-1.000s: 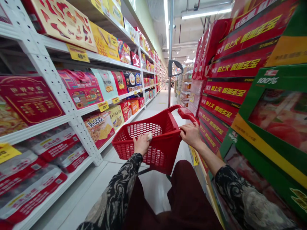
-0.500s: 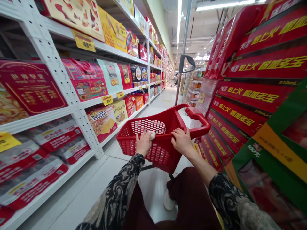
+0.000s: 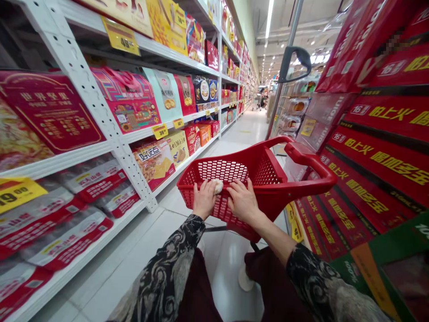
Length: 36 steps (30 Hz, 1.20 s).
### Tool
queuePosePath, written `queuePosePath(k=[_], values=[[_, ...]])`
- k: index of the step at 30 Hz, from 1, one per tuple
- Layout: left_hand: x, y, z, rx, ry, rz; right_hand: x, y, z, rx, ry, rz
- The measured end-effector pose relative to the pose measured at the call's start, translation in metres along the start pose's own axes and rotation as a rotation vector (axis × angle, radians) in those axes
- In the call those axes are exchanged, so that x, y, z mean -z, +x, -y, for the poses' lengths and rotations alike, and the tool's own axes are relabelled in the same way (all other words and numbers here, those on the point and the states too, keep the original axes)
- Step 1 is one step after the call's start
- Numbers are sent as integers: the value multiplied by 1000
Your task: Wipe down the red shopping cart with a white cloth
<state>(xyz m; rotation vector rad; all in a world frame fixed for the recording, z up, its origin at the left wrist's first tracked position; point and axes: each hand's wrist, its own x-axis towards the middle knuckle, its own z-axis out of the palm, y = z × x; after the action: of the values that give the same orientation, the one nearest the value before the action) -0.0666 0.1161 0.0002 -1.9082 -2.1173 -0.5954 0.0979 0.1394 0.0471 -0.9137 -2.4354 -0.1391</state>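
Note:
A red plastic shopping cart (image 3: 268, 197) with perforated walls stands right in front of me, its thick handle pointing to the right. At the near rim, left of centre, my left hand (image 3: 205, 199) is closed on a wad of white cloth (image 3: 218, 186); the wad lies against the rim, partly hidden by the fingers. My right hand (image 3: 243, 200) grips the same rim a little further right, its fingers bent over the edge. What I see of the basket's inside is red mesh.
White shelving (image 3: 130, 154) with boxed snacks and bottle packs runs along the left. Stacked red drink cartons (image 3: 378, 147) crowd the right side. Behind the cart rises a metal pole (image 3: 288, 44) with a dark loop handle (image 3: 294, 65). The tiled aisle (image 3: 241, 132) stretches ahead.
My right hand has slid left along the rim, closer to my left hand. The cart has swung so its handle lies further right and nearer. The view has shifted somewhat.

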Motion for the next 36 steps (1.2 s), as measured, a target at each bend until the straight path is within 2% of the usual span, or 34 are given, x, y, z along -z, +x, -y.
queuePosePath(k=[4, 6, 9, 13, 15, 18, 21, 23, 26, 31, 33, 36], values=[[-1, -5, 50, 133, 60, -55, -6, -4, -2, -15, 13, 11], [-1, -6, 68, 226, 76, -74, -9, -7, -4, -23, 15, 6], [-4, -4, 69, 265, 74, -89, -12, -9, -5, -28, 23, -11], [-7, 1, 49, 165, 50, -89, -15, -6, -2, -31, 47, -18], [-7, 3, 47, 145, 50, -81, -14, -5, -1, -41, 61, -31], [-4, -1, 63, 191, 75, -73, -9, -6, -3, -71, 74, -63], [0, -5, 85, 316, 114, -91, -3, -8, -10, -111, 82, -111], [1, -7, 90, 348, 124, -98, 0, -9, -15, -140, 85, -143], [0, -4, 76, 267, 102, -95, 5, -7, -20, -171, 84, -162], [-7, 7, 28, 64, 12, -62, 10, -7, -22, -180, 78, -158], [-9, 8, 17, 49, -25, -62, 13, -8, -23, -181, 76, -156], [-9, 7, 16, 82, -61, -64, 16, -11, -26, -185, 74, -157]])
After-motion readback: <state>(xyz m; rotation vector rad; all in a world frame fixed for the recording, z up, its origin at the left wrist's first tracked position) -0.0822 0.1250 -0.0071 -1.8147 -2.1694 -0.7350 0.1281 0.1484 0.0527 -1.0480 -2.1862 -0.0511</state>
